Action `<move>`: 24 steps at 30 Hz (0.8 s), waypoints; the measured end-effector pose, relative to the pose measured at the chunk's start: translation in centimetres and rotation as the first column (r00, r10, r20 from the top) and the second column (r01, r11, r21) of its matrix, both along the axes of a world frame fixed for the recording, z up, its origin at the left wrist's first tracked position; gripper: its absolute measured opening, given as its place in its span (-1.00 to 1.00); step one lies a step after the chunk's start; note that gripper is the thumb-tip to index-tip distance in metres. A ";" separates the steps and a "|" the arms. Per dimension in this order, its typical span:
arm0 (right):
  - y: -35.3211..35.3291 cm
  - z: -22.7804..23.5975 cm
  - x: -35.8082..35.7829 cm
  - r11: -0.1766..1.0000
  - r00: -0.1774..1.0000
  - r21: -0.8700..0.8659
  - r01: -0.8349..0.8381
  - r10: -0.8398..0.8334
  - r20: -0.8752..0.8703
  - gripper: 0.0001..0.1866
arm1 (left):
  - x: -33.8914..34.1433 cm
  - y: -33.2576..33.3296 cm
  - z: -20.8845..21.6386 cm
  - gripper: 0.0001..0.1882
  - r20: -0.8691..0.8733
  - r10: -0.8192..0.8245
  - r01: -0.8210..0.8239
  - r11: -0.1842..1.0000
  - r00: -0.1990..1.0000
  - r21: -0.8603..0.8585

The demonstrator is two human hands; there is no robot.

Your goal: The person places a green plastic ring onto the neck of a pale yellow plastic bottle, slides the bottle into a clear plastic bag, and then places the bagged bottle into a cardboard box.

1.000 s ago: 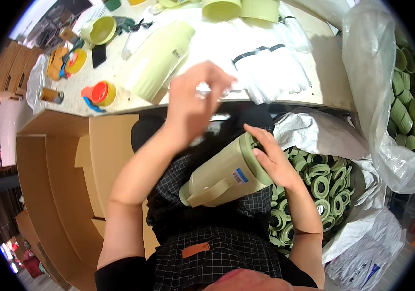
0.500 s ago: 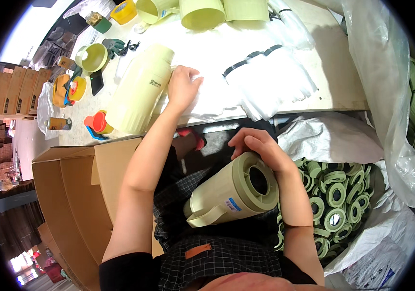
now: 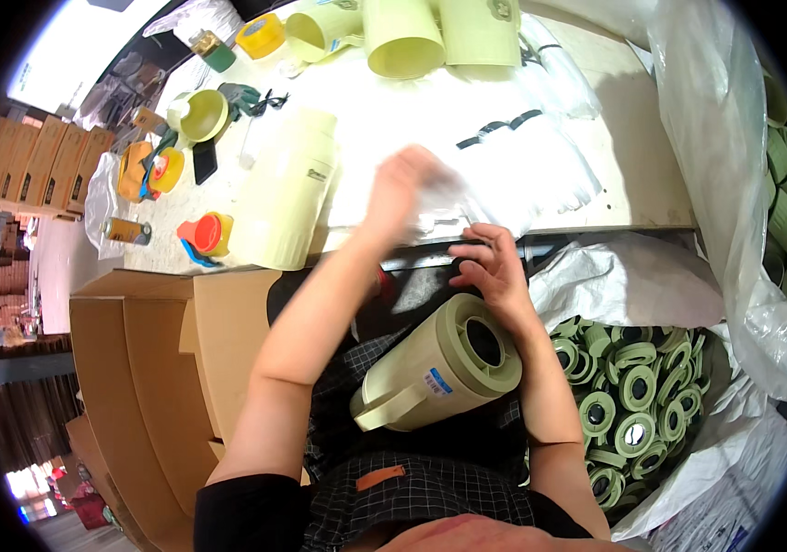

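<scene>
Smeared by motion, my left hand [image 3: 402, 195] is over the stack of white plastic bags [image 3: 527, 166] at the table's front edge. A whitish film blurs beside its fingertips; whether they hold it I cannot tell. My right hand [image 3: 493, 269] is raised just in front of that edge, fingers bent and apart, nothing seen in them. A pale green vacuum jug [image 3: 430, 377] with a side handle and a blue-and-white label lies tilted across my lap, its round open-centred end by my right wrist. Another pale green flask [image 3: 287, 193] lies on the table, left of my left hand.
Several pale green shells [image 3: 402, 41] are at the table's back. An open cardboard box [image 3: 149, 368] stands at my left, a sack of green ring-shaped parts [image 3: 634, 386] at my right. Tape [image 3: 260, 37], a phone [image 3: 204, 161] and a red-lidded container [image 3: 214, 235] are on the left.
My left hand has swung right, away from the standing-off flask and across the white bags. My right hand has lifted slightly off the jug's end toward the table edge, its fingers spreading.
</scene>
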State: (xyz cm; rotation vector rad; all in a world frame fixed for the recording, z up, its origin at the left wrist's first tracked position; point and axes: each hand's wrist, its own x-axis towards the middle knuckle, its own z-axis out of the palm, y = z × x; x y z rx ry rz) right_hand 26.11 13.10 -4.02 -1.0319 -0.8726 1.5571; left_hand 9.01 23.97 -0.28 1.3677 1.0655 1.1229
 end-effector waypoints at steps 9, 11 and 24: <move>-2.0 -0.4 1.2 0.976 0.948 0.210 -0.062 -0.009 0.318 -0.85 | 1.3 -10.4 -2.0 -0.62 -0.082 -0.180 0.185 0.981 0.980 0.060; -2.1 0.8 1.7 0.937 0.806 0.350 0.015 -0.219 0.550 -0.84 | 0.3 -10.9 -2.1 -0.59 0.040 -0.018 0.019 0.999 0.999 -0.046; -14.2 -7.6 -0.7 0.730 0.644 0.499 0.467 -0.667 0.373 -0.72 | -8.8 -21.3 4.1 -0.75 -0.347 -0.125 0.250 0.905 0.929 0.344</move>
